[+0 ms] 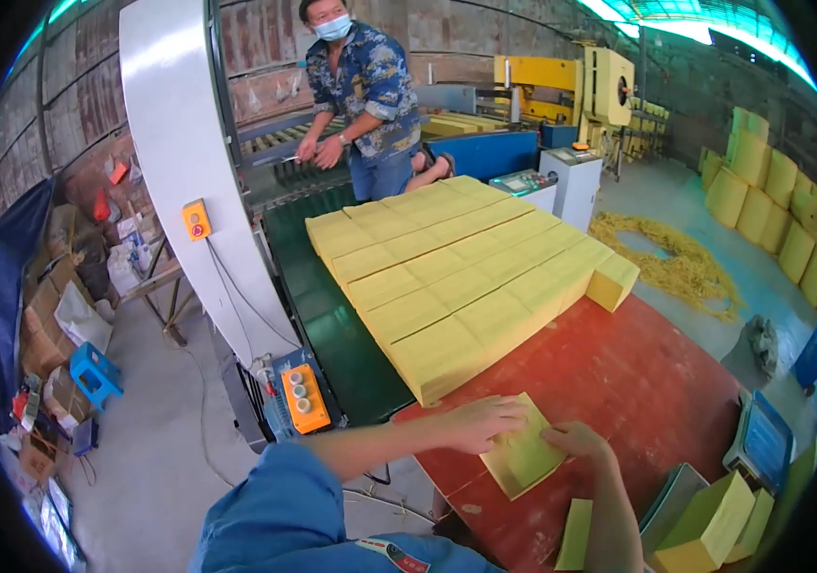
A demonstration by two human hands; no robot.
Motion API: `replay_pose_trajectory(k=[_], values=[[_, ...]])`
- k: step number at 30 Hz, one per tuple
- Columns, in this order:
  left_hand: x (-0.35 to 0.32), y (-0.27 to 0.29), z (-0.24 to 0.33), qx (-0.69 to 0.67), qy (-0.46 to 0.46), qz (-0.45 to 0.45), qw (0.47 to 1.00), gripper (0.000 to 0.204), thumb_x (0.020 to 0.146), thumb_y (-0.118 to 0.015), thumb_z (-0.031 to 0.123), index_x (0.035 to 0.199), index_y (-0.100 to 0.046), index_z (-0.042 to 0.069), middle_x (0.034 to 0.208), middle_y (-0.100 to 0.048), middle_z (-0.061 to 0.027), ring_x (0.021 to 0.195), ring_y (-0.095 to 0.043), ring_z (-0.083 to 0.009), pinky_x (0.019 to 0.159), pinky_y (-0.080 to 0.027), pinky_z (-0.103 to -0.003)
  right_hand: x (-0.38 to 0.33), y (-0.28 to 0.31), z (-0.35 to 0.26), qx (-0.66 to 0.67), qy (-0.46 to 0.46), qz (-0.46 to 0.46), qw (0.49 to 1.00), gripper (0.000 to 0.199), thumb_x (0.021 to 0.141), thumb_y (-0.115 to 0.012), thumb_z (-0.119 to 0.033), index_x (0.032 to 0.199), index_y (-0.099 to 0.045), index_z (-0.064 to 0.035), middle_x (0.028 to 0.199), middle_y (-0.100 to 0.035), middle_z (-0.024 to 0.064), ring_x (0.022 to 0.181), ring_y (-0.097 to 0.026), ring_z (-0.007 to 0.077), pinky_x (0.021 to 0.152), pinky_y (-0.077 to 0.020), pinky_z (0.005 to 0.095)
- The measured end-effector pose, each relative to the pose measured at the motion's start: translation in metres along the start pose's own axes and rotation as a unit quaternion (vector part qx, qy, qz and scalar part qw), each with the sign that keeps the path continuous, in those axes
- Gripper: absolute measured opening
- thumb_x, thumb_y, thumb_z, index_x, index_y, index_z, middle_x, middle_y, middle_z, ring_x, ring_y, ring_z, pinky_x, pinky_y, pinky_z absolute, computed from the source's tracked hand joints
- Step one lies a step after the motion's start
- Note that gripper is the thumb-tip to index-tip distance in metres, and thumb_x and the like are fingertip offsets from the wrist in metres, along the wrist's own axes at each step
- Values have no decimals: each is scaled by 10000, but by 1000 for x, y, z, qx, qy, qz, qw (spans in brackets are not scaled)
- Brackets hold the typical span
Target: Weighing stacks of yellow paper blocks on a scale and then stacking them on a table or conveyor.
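A small stack of yellow paper point(526, 462) lies tilted on the red tabletop point(619, 353), near its front edge. My left hand point(487, 425) rests across the stack's upper left part, its fingers stretched out over the paper. At the stack's right edge, my right hand point(576, 440) is closed with the thumb on top and the fingers curled at the side. Just beyond both hands spreads a large block of yellow paper stacks point(456, 267) set in rows. One separate stack point(612, 282) juts out at the block's right corner.
Across the machine's green bed point(332, 325) a masked person point(365, 95) holds something thin. An orange button box point(305, 398) sits left of the table. More yellow stacks point(705, 523) and a scale point(762, 435) are at right. Yellow strips point(676, 267) litter the floor.
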State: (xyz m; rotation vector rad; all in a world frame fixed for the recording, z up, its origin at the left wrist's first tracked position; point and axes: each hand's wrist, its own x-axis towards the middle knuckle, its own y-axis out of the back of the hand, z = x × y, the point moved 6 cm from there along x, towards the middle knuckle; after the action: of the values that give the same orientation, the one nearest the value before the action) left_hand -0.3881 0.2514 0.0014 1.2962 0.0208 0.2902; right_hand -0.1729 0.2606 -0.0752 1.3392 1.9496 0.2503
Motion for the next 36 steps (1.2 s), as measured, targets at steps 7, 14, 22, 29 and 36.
replay_pose_trajectory(k=[7,14,22,29,36], values=[[-140,-104,1,-407,440,334,727,419,918,-643,374,1160,-573,40,1105,-568,-83,1040,-556,-195,843,-512,-358,-69,-70,-32,-60,53,199,977,479,904,-560,-439,1107,-688,-25,988,-703,197,909,-686,306,804,-516,410],[-177,-122,-1,-667,504,173,520,799,820,-590,716,1387,-416,180,1343,-425,-146,1190,-468,-320,914,-424,-493,-68,-118,-71,-38,-60,229,971,568,893,-479,-540,1099,-702,-61,1045,-698,193,1019,-660,367,890,-510,466],[-158,-115,20,-829,326,109,441,828,881,-433,742,1492,-330,192,1457,-432,-105,1289,-452,-340,986,-407,-567,-110,-168,-73,30,-107,298,948,576,934,-453,-530,1045,-691,-18,953,-707,213,911,-693,373,802,-543,483],[-184,-114,25,-790,322,110,510,693,959,-496,520,1486,-327,105,1465,-434,-100,1305,-462,-288,1039,-410,-490,-122,-197,-90,73,-105,297,946,591,928,-480,-543,1076,-661,0,927,-702,209,882,-693,372,779,-544,482],[-184,-126,20,-797,282,165,508,679,949,-514,486,1483,-330,109,1451,-447,-92,1302,-465,-278,1044,-405,-487,-136,-212,-49,185,-43,366,911,636,932,-475,-579,1079,-674,7,977,-695,234,933,-674,384,817,-522,457]])
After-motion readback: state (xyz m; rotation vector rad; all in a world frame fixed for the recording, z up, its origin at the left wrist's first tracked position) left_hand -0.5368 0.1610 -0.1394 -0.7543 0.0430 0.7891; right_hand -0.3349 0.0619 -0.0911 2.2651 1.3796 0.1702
